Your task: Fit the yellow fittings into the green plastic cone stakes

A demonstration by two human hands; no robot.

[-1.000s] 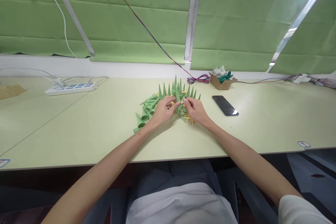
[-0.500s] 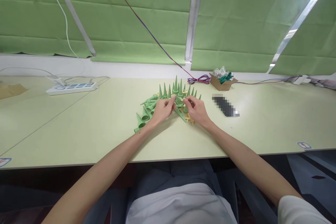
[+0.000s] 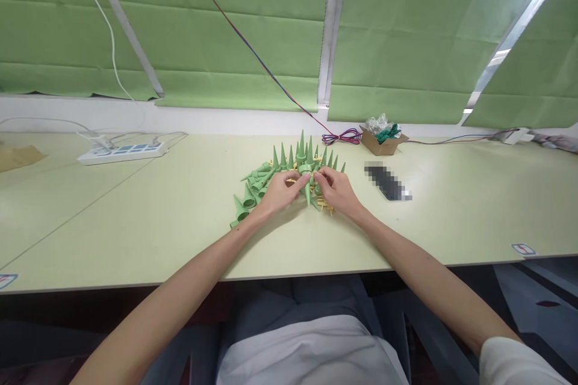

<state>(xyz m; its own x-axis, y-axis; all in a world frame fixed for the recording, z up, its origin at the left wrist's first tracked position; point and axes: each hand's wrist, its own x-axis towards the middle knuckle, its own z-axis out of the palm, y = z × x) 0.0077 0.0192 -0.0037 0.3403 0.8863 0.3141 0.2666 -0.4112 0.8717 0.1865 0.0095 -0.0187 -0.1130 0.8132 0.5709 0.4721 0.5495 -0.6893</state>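
Observation:
Between my hands is a green plastic cone-shaped spike point(image 3: 307, 194), its point toward me and its wide collar away. My left hand point(image 3: 284, 187) is closed on it with thumb and fingers. My right hand point(image 3: 334, 186) pinches at its right side; whatever lies in those fingertips is too small to make out. Behind the hands, several green spikes point(image 3: 301, 149) stand upright on the table. To the left of my left hand, more green spikes point(image 3: 248, 195) lie on their sides, open ends showing. Small yellow plastic pieces point(image 3: 326, 207) lie in a pile, partly hidden by my right hand.
On the pale table point(image 3: 149, 216), a dark pixelated flat object point(image 3: 387, 181) lies right of my hands. Behind it stands a small cardboard box point(image 3: 383, 145) with crumpled plastic and green material. A coiled red-blue cable point(image 3: 345, 137) lies near the wall. Far left is a white power strip point(image 3: 124, 151).
The spike in my hands has turned, so its point now faces toward me and its collar shows at the back. My left fingers have moved slightly right, closer to my right hand.

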